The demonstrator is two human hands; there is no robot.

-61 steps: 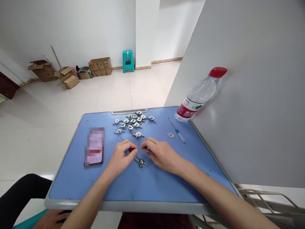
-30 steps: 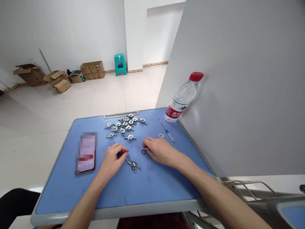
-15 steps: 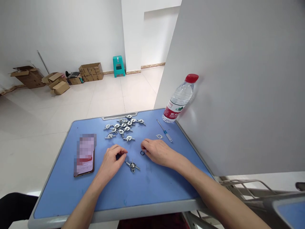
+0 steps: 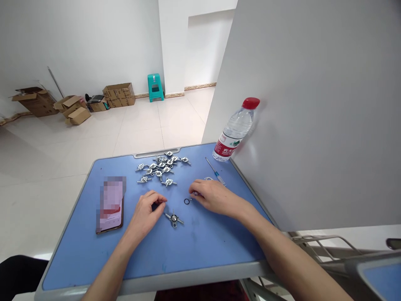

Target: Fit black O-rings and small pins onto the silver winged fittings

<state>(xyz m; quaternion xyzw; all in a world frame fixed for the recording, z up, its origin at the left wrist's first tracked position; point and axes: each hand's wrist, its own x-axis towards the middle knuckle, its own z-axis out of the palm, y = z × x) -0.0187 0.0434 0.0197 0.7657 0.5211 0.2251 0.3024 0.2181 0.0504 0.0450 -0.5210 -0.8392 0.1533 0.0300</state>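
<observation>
My left hand (image 4: pixel 148 213) rests on the blue table, fingers curled and thumb tip against the index finger, with nothing visible between them. Just right of its fingertips lies a small metal valve (image 4: pixel 174 218) with side pipes, a round middle and an upright pin. Beyond it sits a black rubber ring (image 4: pixel 187 201) flat on the table. My right hand (image 4: pixel 213 196) is close by, palm down, its fingers pinched together; what they hold is hidden. A tiny metal piece (image 4: pixel 191 199) shows beside its fingertips. A flat metal plate (image 4: pixel 208 179) lies partly covered behind this hand.
Several similar metal valves (image 4: pixel 163 167) lie heaped at the table's far side. A blue-handled screwdriver (image 4: pixel 216 172) and a water bottle (image 4: pixel 233 133) are at the right, by a grey panel (image 4: pixel 313 125). A phone (image 4: pixel 111 205) lies left. Boxes (image 4: pixel 119 95) and a stool (image 4: pixel 155 88) stand on the floor.
My right hand has shifted slightly right and away from the black ring, which now shows whole, and partly covers the flat plate. My left hand and the valve have stayed put.
</observation>
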